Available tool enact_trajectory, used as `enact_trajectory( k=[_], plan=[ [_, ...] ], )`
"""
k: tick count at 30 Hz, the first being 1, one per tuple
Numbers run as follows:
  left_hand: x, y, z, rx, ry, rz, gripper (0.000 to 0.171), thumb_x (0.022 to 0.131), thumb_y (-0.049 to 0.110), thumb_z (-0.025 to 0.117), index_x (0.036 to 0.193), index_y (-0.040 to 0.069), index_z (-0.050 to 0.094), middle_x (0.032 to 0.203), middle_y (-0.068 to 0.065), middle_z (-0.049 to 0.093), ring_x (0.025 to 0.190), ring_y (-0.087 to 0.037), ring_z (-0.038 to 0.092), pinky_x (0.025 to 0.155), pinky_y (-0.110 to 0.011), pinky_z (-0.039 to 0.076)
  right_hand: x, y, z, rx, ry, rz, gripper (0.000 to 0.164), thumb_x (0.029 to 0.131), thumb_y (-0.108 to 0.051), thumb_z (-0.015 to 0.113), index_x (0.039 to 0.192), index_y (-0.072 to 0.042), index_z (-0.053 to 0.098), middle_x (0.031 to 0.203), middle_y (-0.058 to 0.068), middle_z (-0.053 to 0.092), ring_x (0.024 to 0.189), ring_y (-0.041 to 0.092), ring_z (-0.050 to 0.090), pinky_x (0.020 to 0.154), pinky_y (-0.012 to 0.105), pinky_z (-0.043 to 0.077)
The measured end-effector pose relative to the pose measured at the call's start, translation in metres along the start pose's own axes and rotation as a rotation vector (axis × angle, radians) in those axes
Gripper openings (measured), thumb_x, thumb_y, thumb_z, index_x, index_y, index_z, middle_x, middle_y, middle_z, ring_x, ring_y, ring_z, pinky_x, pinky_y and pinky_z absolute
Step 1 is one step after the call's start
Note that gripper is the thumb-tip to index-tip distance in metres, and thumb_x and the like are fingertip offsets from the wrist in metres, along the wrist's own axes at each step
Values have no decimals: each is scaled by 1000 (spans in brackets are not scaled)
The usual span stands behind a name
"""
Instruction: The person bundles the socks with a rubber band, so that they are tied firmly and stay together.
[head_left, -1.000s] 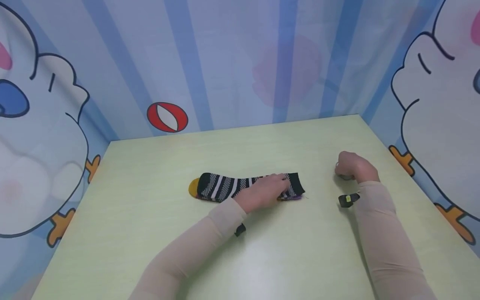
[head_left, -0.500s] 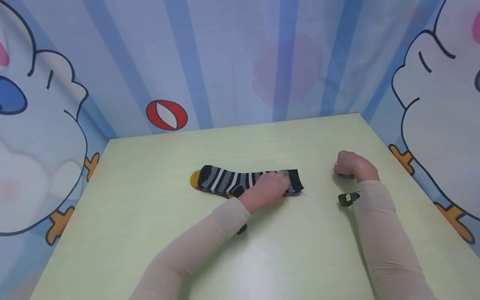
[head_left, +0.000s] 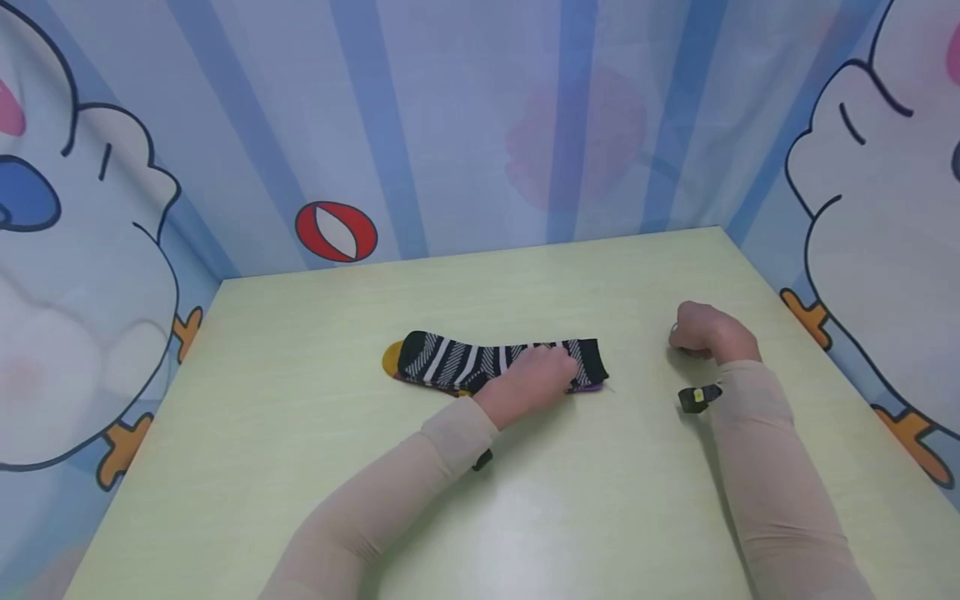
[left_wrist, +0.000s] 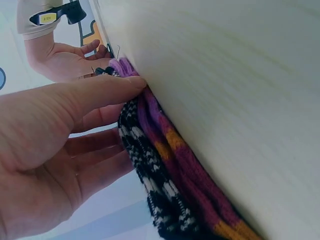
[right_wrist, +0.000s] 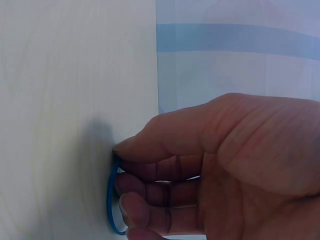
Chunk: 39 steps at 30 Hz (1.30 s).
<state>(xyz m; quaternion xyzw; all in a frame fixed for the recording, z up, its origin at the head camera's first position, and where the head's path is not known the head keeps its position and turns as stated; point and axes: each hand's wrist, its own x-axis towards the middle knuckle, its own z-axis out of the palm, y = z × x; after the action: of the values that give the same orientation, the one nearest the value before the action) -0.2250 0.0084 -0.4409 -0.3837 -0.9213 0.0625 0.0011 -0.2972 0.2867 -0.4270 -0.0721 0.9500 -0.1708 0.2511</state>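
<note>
A black-and-white patterned sock [head_left: 452,362] lies flat on top of a purple, maroon and yellow sock [left_wrist: 192,180]. The lower sock's yellow toe [head_left: 392,359] sticks out at the left end in the head view. My left hand [head_left: 531,382] grips the pair near the cuffs, its thumb [left_wrist: 107,92] on the near edge and its fingers over the far side. Off to the right, my right hand [head_left: 705,331] pinches a thin blue rubber band [right_wrist: 111,195] between thumb and fingertips, close to the tabletop. Part of the band is hidden behind the fingers.
Both hands work over a pale yellow-green table [head_left: 300,467]. A striped blue backdrop [head_left: 480,125] stands along its far edge, with cartoon-printed panels at both sides. A small black wrist camera [head_left: 699,398] hangs under the right wrist.
The socks have shifted slightly away from me, and my left fingers have drawn in more closely around them. My right hand has stayed in place.
</note>
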Motion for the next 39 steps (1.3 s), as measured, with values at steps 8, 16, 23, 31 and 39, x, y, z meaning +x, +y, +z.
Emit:
enact_trajectory(
  k=[8, 16, 23, 31, 39],
  plan=[
    [0, 5, 0, -5, -53, -4, 14, 97, 11, 62, 105, 13, 73, 101, -5, 66, 85, -15, 61, 69, -27, 55, 2, 2, 0, 0, 5, -2, 26, 90, -3, 41, 66, -7, 51, 53, -1, 41, 47, 13, 38, 53, 30, 38],
    [-4, 1, 7, -125, 15, -54, 5, 91, 9, 68, 86, 9, 71, 93, -4, 62, 77, -13, 56, 68, -25, 52, 5, 2, -2, 4, -1, -3, 28, 88, -3, 42, 62, -9, 49, 52, -2, 42, 46, 12, 39, 52, 29, 37],
    [-9, -22, 17, -536, 95, -76, 43, 81, 1, 70, 53, 16, 41, 75, -1, 45, 59, -10, 32, 61, -23, 33, 5, 2, -2, 39, -5, -52, 33, 89, -6, 47, 57, -14, 45, 52, -3, 39, 48, 12, 37, 54, 31, 37],
    [-11, -29, 16, -687, 98, -108, 38, 84, 4, 69, 55, 14, 46, 72, -1, 45, 55, -9, 34, 57, -22, 33, 5, -2, 0, 232, 109, -114, 29, 95, -16, 54, 68, -6, 56, 61, 0, 47, 61, 19, 42, 65, 38, 40],
    [-16, -36, 22, -778, 93, -190, 12, 88, 14, 74, 78, 12, 69, 96, 1, 61, 83, -12, 55, 74, -22, 47, 10, 3, -2, 738, 192, -209, 43, 105, -27, 51, 128, 9, 56, 120, 16, 68, 111, 22, 65, 97, 35, 49]
  ],
)
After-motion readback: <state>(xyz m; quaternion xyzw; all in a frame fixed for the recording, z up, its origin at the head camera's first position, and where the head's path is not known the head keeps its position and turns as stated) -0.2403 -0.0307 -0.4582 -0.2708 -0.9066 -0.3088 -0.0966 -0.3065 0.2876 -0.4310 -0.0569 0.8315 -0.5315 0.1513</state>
